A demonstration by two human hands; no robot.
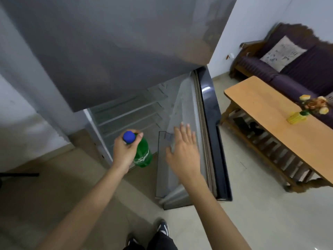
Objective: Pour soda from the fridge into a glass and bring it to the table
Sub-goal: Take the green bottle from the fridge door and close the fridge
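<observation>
A green soda bottle (144, 156) with a blue cap hangs in front of the open fridge (126, 112), upright, held near its neck by my left hand (124, 150). My right hand (183, 152) is spread flat with fingers apart against the inner side of the open fridge door (210, 123). The fridge shelves look bare. A wooden table (270, 112) stands to the right. No glass is in view.
A yellow vase with flowers (304, 112) stands on the table. A dark purple sofa (292, 73) with a pale cushion sits behind it. My shoes (162, 230) are on the pale tiled floor below. A grey wall is at the left.
</observation>
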